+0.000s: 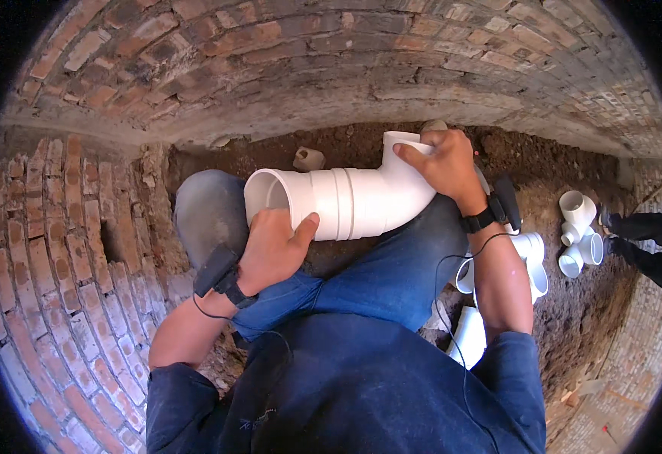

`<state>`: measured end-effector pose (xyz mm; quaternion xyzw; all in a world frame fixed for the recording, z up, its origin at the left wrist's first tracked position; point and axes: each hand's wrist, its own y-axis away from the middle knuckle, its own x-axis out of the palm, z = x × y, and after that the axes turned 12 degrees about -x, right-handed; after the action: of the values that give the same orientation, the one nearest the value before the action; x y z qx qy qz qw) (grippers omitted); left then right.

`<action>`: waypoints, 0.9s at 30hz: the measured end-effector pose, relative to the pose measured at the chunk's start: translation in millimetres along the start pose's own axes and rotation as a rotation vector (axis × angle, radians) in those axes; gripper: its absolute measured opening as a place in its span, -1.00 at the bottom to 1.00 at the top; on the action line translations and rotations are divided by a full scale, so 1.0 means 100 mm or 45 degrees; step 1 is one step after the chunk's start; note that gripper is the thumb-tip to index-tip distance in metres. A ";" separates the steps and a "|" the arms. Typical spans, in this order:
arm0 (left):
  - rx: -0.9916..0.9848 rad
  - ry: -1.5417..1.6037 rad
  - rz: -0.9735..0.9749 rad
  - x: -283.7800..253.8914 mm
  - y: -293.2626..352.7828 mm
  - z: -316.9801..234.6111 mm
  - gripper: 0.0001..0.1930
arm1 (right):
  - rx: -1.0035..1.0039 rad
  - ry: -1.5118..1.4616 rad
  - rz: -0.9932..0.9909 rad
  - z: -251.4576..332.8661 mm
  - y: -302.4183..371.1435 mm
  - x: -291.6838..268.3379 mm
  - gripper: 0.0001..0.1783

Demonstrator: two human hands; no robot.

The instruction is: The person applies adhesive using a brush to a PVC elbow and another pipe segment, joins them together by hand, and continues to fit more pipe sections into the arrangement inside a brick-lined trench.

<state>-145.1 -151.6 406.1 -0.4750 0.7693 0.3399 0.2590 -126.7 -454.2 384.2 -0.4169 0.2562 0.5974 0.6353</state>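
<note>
A white plastic pipe fitting (pixel 365 198) lies across my knees, with a wide open mouth at its left end and a shorter upturned branch at its right. My left hand (pixel 274 244) grips the rim of the wide mouth, fingers inside it and thumb outside along the lower edge. At the other end my right hand (pixel 444 163) is closed over the branch, its thumb across the top by the opening. Ring-like ridges run round the middle of the fitting. Both wrists carry black straps with small dark boxes and thin cables.
More white pipe fittings (pixel 531 261) lie on the dirt floor (pixel 565 170) beside my right arm, and another white pipe piece (pixel 468 338) is near my right elbow. Farther right stands a group of fittings (pixel 579 234) by a person's dark trouser legs (pixel 644 231). Brick walls (pixel 58 250) enclose the space.
</note>
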 end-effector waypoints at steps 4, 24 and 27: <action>0.014 0.100 0.013 0.06 -0.04 0.09 -0.57 | -0.002 0.007 -0.001 -0.03 0.00 0.02 -0.59; -0.374 -0.550 -0.145 -1.91 -0.62 1.24 -0.60 | -0.214 -0.308 0.146 0.74 -0.54 1.04 -0.67; -0.243 -0.586 -0.216 -1.86 -0.72 1.92 -0.62 | -0.258 -0.394 0.364 0.78 -0.59 1.22 -0.69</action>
<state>12.0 76.8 398.2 -0.4702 0.6120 0.4870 0.4088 -63.7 -319.0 337.4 -0.3414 0.1508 0.7608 0.5309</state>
